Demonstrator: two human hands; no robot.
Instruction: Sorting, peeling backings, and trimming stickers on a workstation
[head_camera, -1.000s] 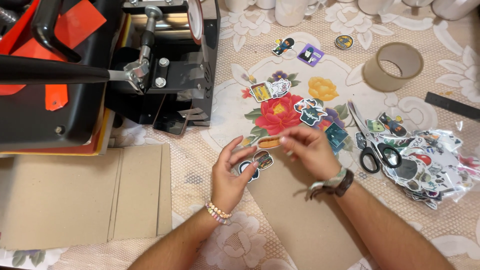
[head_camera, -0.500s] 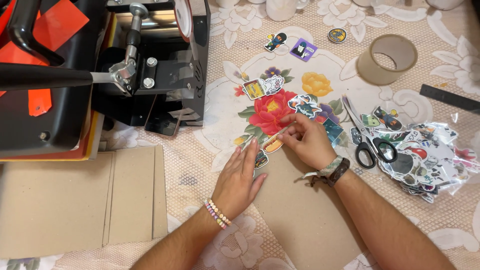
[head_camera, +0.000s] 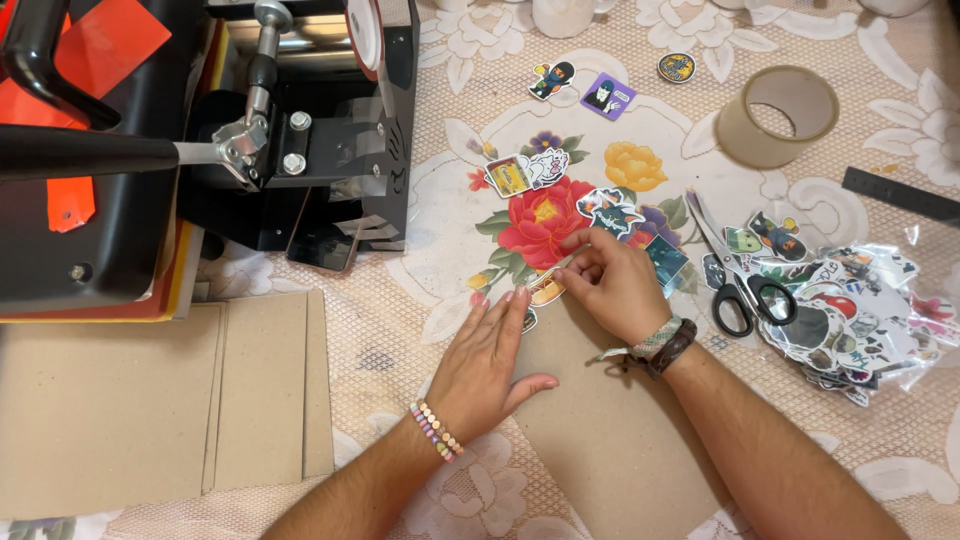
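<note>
Sticker (head_camera: 548, 290) is pinched by right hand (head_camera: 615, 285) at cardboard (head_camera: 600, 420) edge; left hand (head_camera: 490, 360) lies flat, open, empty. Bag (head_camera: 860, 320) is filled with stickers.

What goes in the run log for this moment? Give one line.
left hand: flat on cardboard sheet | right hand: fingers pinching sticker at sheet's top edge | scissors, tape roll: untouched

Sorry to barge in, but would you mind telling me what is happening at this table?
A person is handling stickers on a flowered tablecloth. The left hand lies flat on a cardboard sheet, and the right hand pinches a sticker at the sheet's top edge. Loose stickers, scissors, a sticker bag and a tape roll lie around; a heat press stands at the left.
</note>
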